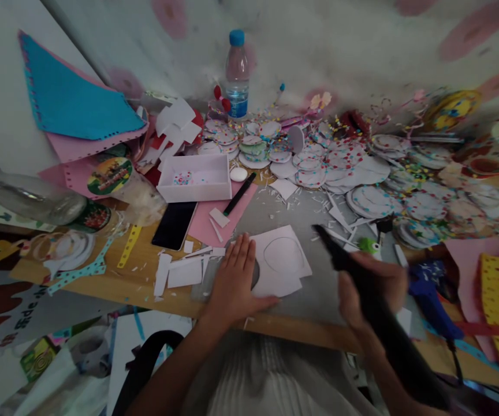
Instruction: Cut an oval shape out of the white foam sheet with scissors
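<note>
My left hand lies flat on a white sheet, thumb stretched to the right. A circle is drawn in thin line on the sheet's right half. Beside my fingers a curved, dark cut-out edge shows, partly hidden by the hand. My right hand is wrapped round a long black tool with a narrow tip, held in the air to the right of the sheet. The tip points up and left, apart from the sheet; the tool's exact kind is unclear. Beneath lies a grey mat.
White scraps, a phone, a black marker and a white box stand left of centre. Piled decorated discs and a water bottle are behind. A blue glue gun lies at right.
</note>
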`<state>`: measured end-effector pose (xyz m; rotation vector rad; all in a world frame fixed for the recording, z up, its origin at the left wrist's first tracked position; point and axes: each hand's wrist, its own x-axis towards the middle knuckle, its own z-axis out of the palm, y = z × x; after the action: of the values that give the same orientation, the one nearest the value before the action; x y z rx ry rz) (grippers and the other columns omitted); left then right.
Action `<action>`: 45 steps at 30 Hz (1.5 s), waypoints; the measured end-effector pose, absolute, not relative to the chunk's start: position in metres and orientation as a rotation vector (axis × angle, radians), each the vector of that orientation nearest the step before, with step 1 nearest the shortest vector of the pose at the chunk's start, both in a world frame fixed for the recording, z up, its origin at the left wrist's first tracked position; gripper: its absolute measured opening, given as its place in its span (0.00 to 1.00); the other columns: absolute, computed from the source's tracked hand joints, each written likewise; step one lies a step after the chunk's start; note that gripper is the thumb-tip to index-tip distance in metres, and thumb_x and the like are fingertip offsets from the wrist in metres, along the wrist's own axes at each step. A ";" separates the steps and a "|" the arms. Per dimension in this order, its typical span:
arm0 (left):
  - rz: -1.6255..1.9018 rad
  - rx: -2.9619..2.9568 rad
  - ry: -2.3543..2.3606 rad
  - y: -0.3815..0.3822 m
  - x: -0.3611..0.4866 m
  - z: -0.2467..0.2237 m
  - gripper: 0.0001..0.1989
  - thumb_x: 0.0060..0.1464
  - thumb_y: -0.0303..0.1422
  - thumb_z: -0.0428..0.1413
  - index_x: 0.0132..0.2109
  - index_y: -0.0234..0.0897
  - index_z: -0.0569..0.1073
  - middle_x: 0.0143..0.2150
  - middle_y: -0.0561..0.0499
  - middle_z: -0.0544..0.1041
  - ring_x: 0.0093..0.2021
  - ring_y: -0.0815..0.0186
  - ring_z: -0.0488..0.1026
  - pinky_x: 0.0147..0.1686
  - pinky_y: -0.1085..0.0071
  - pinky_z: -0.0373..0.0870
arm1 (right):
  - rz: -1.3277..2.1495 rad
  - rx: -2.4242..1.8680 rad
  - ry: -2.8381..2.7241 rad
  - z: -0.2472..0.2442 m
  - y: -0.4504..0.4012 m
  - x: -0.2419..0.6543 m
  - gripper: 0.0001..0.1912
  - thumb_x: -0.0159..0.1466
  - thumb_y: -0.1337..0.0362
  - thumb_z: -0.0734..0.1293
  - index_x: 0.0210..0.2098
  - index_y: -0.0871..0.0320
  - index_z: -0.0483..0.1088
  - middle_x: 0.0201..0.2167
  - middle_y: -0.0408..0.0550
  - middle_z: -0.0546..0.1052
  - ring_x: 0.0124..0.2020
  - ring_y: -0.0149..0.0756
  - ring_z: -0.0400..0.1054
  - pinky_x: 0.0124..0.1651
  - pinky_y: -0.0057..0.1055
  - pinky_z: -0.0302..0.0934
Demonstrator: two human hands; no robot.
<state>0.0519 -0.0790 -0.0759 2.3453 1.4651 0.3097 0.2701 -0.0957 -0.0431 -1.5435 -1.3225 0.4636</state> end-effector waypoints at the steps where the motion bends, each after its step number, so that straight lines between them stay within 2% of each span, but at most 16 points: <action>1: 0.304 2.346 1.454 -0.078 0.050 -0.076 0.59 0.42 0.61 0.55 0.68 0.27 0.43 0.71 0.33 0.42 0.70 0.49 0.39 0.66 0.52 0.43 | 0.367 -1.548 -1.249 -0.039 -0.095 0.277 0.16 0.58 0.59 0.65 0.44 0.49 0.58 0.38 0.46 0.66 0.35 0.43 0.67 0.39 0.41 0.59; 4: 0.323 2.340 1.461 -0.077 0.048 -0.077 0.59 0.41 0.60 0.56 0.68 0.27 0.43 0.71 0.33 0.42 0.70 0.49 0.39 0.66 0.52 0.43 | 0.143 -1.540 -1.137 -0.031 -0.094 0.287 0.17 0.57 0.61 0.69 0.41 0.50 0.59 0.37 0.47 0.66 0.35 0.42 0.66 0.40 0.40 0.60; 6: 0.342 2.339 1.465 -0.078 0.049 -0.077 0.59 0.41 0.60 0.57 0.68 0.27 0.43 0.71 0.32 0.42 0.70 0.49 0.39 0.66 0.51 0.43 | 0.119 -1.562 -1.215 -0.031 -0.094 0.282 0.13 0.57 0.62 0.70 0.38 0.51 0.61 0.34 0.46 0.68 0.32 0.40 0.66 0.37 0.38 0.61; 10: 0.357 2.361 1.462 -0.078 0.050 -0.076 0.58 0.43 0.60 0.55 0.68 0.25 0.44 0.71 0.31 0.43 0.70 0.49 0.39 0.66 0.51 0.43 | 0.295 -1.569 -1.557 -0.044 -0.097 0.255 0.10 0.59 0.63 0.67 0.40 0.52 0.65 0.30 0.45 0.74 0.27 0.39 0.70 0.29 0.34 0.63; 14: 0.375 2.372 1.469 -0.078 0.051 -0.076 0.56 0.44 0.59 0.55 0.67 0.24 0.45 0.71 0.32 0.43 0.70 0.50 0.39 0.66 0.52 0.42 | 0.443 -1.459 -1.781 -0.057 -0.093 0.235 0.11 0.59 0.65 0.66 0.42 0.52 0.67 0.31 0.45 0.78 0.27 0.39 0.74 0.30 0.32 0.66; 21: 0.379 2.376 1.463 -0.079 0.050 -0.077 0.54 0.44 0.55 0.56 0.67 0.24 0.46 0.71 0.33 0.43 0.70 0.50 0.40 0.66 0.51 0.43 | 0.450 -1.352 -1.890 -0.065 -0.086 0.232 0.09 0.58 0.67 0.65 0.40 0.55 0.66 0.29 0.47 0.76 0.26 0.38 0.72 0.25 0.29 0.65; 28: 0.367 2.369 1.470 -0.079 0.050 -0.077 0.55 0.43 0.54 0.57 0.67 0.23 0.46 0.71 0.32 0.43 0.70 0.49 0.40 0.66 0.51 0.43 | 0.412 -1.292 -1.913 -0.070 -0.087 0.227 0.10 0.59 0.70 0.64 0.40 0.55 0.65 0.27 0.46 0.73 0.27 0.37 0.71 0.28 0.30 0.65; 36: 0.308 2.373 1.468 -0.078 0.052 -0.077 0.54 0.42 0.52 0.57 0.67 0.21 0.47 0.70 0.31 0.44 0.70 0.50 0.38 0.66 0.52 0.41 | 0.390 -1.222 -1.955 -0.062 -0.088 0.219 0.10 0.59 0.72 0.62 0.40 0.57 0.64 0.24 0.43 0.68 0.24 0.34 0.65 0.25 0.28 0.61; 42: 0.305 2.378 1.507 -0.078 0.054 -0.077 0.48 0.48 0.48 0.53 0.67 0.20 0.47 0.70 0.32 0.44 0.71 0.53 0.38 0.66 0.54 0.42 | 0.398 -1.197 -1.973 -0.064 -0.100 0.212 0.11 0.59 0.74 0.61 0.41 0.57 0.64 0.24 0.43 0.67 0.24 0.34 0.63 0.25 0.29 0.60; 45: 0.312 2.376 1.502 -0.079 0.054 -0.077 0.49 0.47 0.49 0.54 0.67 0.20 0.47 0.70 0.32 0.43 0.71 0.52 0.38 0.66 0.53 0.42 | 0.410 -1.208 -1.959 -0.066 -0.102 0.216 0.12 0.58 0.74 0.62 0.41 0.56 0.64 0.24 0.43 0.67 0.25 0.35 0.65 0.26 0.29 0.61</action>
<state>0.0536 -0.0785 -0.0766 2.3760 1.5018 0.3120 0.2158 -0.1017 -0.0658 -1.2082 -1.9594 0.4099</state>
